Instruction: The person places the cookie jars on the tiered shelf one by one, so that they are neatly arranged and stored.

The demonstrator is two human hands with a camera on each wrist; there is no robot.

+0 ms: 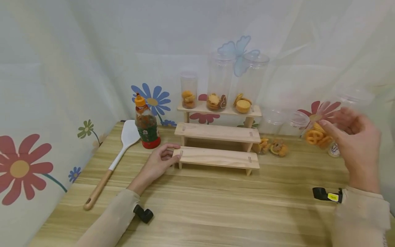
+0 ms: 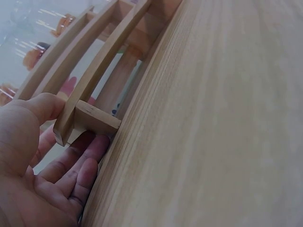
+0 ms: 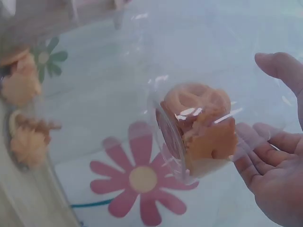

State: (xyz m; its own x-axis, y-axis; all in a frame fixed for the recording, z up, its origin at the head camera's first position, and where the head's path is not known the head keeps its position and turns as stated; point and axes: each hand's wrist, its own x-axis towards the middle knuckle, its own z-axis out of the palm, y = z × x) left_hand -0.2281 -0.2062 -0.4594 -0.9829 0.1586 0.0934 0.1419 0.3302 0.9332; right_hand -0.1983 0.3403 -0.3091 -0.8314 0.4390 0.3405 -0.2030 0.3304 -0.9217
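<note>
My left hand (image 1: 157, 163) grips the left end of the lowest step of a three-step wooden rack (image 1: 216, 156). In the left wrist view, the thumb lies against the step's edge and the other fingers reach beneath, by the rack's leg (image 2: 97, 117). On the right, my right hand (image 1: 359, 140) holds a clear lidded jar of pretzel-shaped biscuits (image 1: 318, 136), tilted and above the table. The thumb and fingers are on opposite sides of the jar in the right wrist view. On the rack's top step stand a short jar (image 1: 189, 91) and two tall jars (image 1: 218, 85) of biscuits.
Two clear biscuit jars (image 1: 279, 147) stand right of the rack. A small printed object (image 1: 334, 150) sits behind the right hand. Left of the rack are a red sauce bottle (image 1: 148, 127) and a white spatula (image 1: 117, 156) with a wooden handle. A flowered curtain (image 1: 92, 61) hangs behind.
</note>
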